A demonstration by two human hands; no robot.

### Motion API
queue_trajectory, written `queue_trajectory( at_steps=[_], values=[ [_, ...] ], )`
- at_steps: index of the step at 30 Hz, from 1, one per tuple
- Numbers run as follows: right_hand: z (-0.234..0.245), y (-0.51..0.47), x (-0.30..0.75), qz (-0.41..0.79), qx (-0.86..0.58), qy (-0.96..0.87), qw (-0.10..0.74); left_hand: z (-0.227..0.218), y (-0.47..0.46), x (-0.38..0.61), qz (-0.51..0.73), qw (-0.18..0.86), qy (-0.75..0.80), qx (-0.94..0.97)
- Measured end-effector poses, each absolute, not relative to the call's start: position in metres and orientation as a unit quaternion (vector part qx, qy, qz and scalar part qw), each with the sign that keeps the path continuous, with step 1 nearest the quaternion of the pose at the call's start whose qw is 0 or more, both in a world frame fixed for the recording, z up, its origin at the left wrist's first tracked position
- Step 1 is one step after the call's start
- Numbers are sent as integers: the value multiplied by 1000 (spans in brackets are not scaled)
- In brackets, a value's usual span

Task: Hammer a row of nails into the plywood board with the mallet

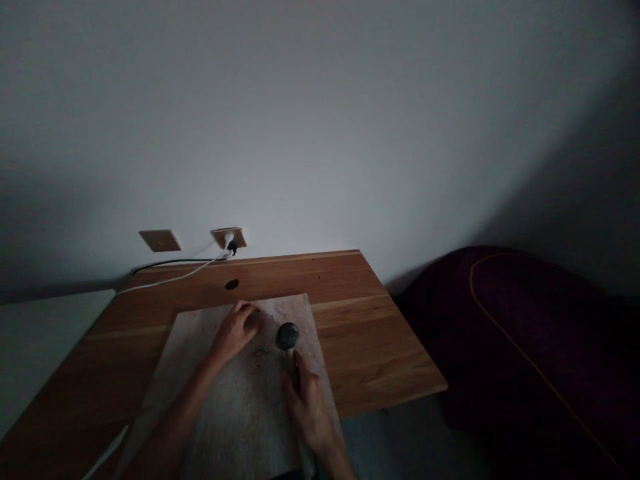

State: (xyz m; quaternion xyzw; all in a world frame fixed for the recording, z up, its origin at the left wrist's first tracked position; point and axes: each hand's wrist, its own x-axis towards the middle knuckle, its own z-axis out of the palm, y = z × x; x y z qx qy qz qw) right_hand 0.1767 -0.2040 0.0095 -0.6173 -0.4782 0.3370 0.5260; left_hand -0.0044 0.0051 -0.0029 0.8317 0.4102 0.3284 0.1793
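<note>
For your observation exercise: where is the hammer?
Head view, lower centre: the hammer, held in the right hand, sits over the board, right of the left hand.

A smooth, warm wooden tabletop (350,313) is carrying a pale, rough, matt board (240,407); the hammer head (287,335) is looking dull metal.

Two bare arms show from the lower edge of the view, and nothing else of the person. The left forearm (187,407) is long and slender, uncovered from the wrist down to where the picture cuts it off. The right forearm (336,460) shows only a short stretch above the wrist, uncovered too. The left hand (234,331) is narrow, with slim fingers and a plain back. The right hand (309,408) looks broader, its thumb and knuckles faintly outlined. The dim light blurs nails and finer marks beyond telling.
</note>
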Motion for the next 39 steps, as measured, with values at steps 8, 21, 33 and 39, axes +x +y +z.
queue_trajectory(
  at_steps=[8, 21, 33, 39],
  values=[
    [6, -204, 181, 369, -624, -492, 482, -7, 7, -3, 343, 203, 400, 826],
    [19, -204, 182, 400, -598, -504, 478, 3, 0, -1, 338, 206, 411, 821],
    [15, -206, 181, 388, -613, -491, 482, 5, -4, -6, 361, 226, 391, 815],
    [13, -204, 180, 376, -619, -489, 485, 13, -46, -25, 272, 219, 295, 890]
  ],
)
